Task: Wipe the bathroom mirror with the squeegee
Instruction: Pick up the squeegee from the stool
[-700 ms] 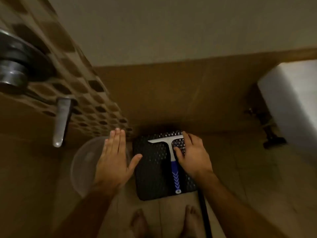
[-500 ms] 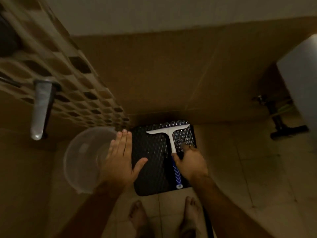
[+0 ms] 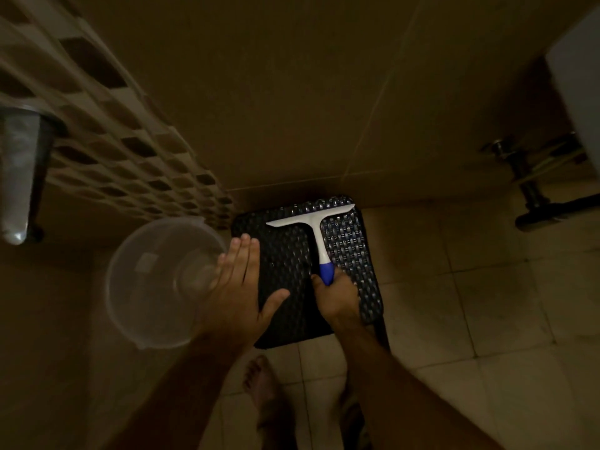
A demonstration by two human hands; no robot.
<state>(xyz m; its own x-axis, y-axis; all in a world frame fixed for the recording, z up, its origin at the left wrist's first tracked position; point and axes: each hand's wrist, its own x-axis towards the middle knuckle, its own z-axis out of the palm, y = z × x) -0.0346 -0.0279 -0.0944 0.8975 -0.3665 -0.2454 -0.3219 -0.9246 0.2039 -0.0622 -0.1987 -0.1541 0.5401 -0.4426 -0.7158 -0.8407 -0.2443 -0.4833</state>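
Observation:
A white squeegee (image 3: 316, 233) with a blue handle lies on a black woven stool (image 3: 285, 254) against the far wall. Its blade points away from me. My right hand (image 3: 337, 295) is closed around the blue handle end and hides most of it. My left hand (image 3: 242, 284) hovers flat with fingers spread, over the stool's left edge and the rim of a bowl, holding nothing. No mirror is in view.
A clear plastic bowl (image 3: 156, 284) sits left of the stool. A patterned tiled wall (image 3: 107, 151) with a chrome tap lever (image 3: 18, 177) rises on the left. A white fixture (image 3: 581, 76) and dark pipework (image 3: 532, 186) stand at right. My bare feet (image 3: 263, 388) are on the tiled floor.
My right hand slid down the squeegee from the white neck to the blue handle and closed around it. The view tilted down toward the floor. My left hand stayed open.

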